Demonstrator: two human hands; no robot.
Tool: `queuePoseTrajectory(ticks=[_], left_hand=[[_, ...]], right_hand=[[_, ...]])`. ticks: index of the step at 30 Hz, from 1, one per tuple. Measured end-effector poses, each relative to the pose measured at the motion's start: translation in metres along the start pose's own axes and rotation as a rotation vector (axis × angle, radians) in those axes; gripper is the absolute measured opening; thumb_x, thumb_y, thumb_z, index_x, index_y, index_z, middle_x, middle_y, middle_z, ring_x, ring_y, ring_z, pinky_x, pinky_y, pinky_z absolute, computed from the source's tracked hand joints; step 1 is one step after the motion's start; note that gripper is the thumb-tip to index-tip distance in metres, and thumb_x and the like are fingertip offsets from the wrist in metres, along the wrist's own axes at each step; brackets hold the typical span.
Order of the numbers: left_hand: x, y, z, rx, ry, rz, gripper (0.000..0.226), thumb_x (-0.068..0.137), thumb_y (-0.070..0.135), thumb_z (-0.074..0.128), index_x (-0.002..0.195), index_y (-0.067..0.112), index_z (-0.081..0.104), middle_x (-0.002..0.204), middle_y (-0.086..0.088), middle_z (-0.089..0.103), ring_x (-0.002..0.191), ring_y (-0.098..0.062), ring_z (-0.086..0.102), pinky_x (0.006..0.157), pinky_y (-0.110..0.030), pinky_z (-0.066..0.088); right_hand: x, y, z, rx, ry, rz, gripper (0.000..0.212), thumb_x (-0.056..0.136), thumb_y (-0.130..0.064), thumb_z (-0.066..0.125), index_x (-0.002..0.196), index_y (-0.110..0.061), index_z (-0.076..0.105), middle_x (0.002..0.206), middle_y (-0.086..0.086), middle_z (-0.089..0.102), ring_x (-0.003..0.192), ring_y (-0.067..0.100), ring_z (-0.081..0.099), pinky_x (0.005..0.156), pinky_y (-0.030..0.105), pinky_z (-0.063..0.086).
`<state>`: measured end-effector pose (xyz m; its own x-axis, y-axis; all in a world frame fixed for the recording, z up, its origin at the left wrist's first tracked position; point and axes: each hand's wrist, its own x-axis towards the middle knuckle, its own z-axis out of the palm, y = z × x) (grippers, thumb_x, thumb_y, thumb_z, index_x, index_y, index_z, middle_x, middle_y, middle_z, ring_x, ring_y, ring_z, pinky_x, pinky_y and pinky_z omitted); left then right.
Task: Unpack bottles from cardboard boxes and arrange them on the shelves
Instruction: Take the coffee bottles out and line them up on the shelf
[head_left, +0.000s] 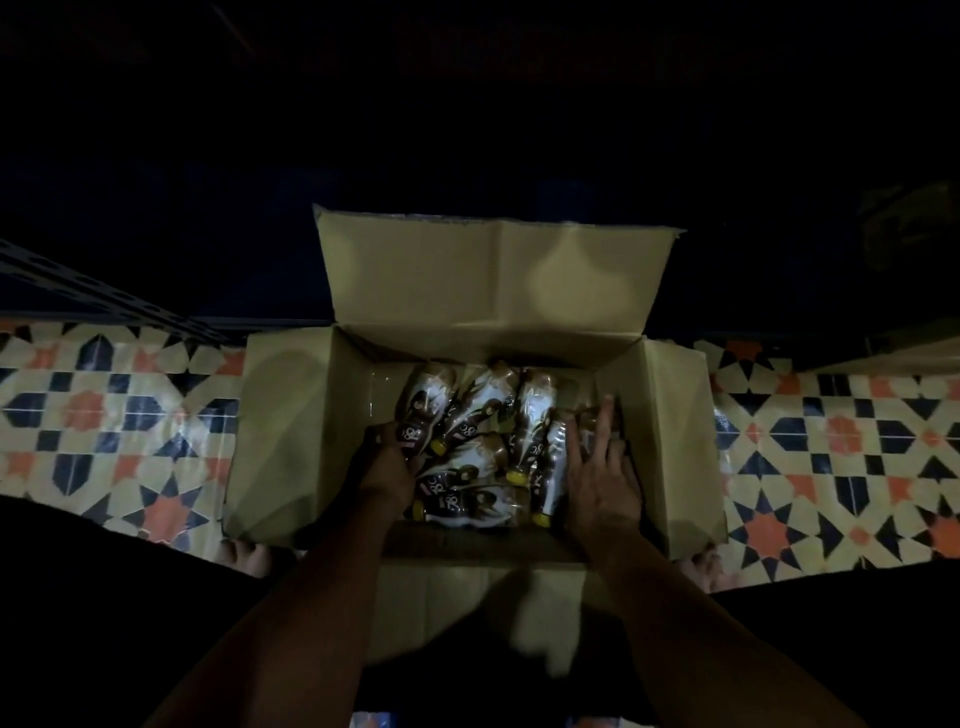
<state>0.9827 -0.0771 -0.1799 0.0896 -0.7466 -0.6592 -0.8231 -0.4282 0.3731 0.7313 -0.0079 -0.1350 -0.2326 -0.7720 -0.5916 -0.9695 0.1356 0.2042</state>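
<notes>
**Both hands in the open box**

A cardboard box (291, 415) stands open on a patterned tile floor (93, 415), with bottles (478, 447) lying loose inside. The left hand (389, 462) curls its fingers round a bottle at the left. The right hand (597, 478) lies with fingers straight and slightly spread on bottles at the right.

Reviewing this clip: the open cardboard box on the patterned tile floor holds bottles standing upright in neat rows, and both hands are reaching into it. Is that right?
Not quite. The head view shows the bottles lying on their sides in a loose jumble, not standing upright in rows. The rest holds: the cardboard box sits open on the patterned tile floor, and the left hand and right hand both reach into it.
</notes>
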Motion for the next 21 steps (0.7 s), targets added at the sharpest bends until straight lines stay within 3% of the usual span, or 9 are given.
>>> queuePoseTrajectory(ticks=[3,9,16,21], left_hand=[[0.0,-0.002,-0.001,0.006,0.01,0.009,0.063,0.093,0.025,0.071,0.146,0.014,0.039,0.141,-0.018,0.052,0.127,-0.038,0.053,0.104,-0.046,0.046],[-0.003,0.001,-0.002,-0.013,0.043,0.013,0.056,0.092,0.019,0.07,0.141,0.015,0.043,0.136,-0.017,0.057,0.125,-0.037,0.056,0.103,-0.046,0.048],[-0.014,0.007,-0.007,-0.065,0.054,0.01,0.053,0.095,0.016,0.066,0.141,0.013,0.038,0.132,-0.021,0.061,0.119,-0.039,0.06,0.097,-0.043,0.049],[-0.026,0.015,-0.011,0.033,0.122,0.263,0.062,0.098,0.029,0.065,0.151,0.023,0.034,0.142,-0.016,0.053,0.123,-0.037,0.058,0.101,-0.044,0.049]], right_hand=[[0.005,-0.003,0.002,-0.048,0.026,0.012,0.133,0.083,-0.037,0.079,0.154,-0.014,-0.031,0.146,0.036,-0.046,0.145,0.039,0.029,0.118,0.04,0.033],[0.013,-0.005,0.003,-0.126,0.071,0.001,0.102,0.101,-0.036,0.052,0.152,-0.012,-0.033,0.146,0.041,-0.041,0.142,0.04,0.03,0.114,0.038,0.033],[0.012,-0.006,-0.004,-0.172,0.11,-0.022,0.099,0.101,-0.041,0.049,0.154,-0.015,-0.03,0.153,0.039,-0.033,0.146,0.046,0.021,0.117,0.047,0.028],[0.005,-0.004,-0.012,-0.095,0.123,-0.002,0.104,0.097,-0.035,0.059,0.157,-0.013,-0.024,0.16,0.034,-0.019,0.147,0.047,0.017,0.119,0.049,0.025]])
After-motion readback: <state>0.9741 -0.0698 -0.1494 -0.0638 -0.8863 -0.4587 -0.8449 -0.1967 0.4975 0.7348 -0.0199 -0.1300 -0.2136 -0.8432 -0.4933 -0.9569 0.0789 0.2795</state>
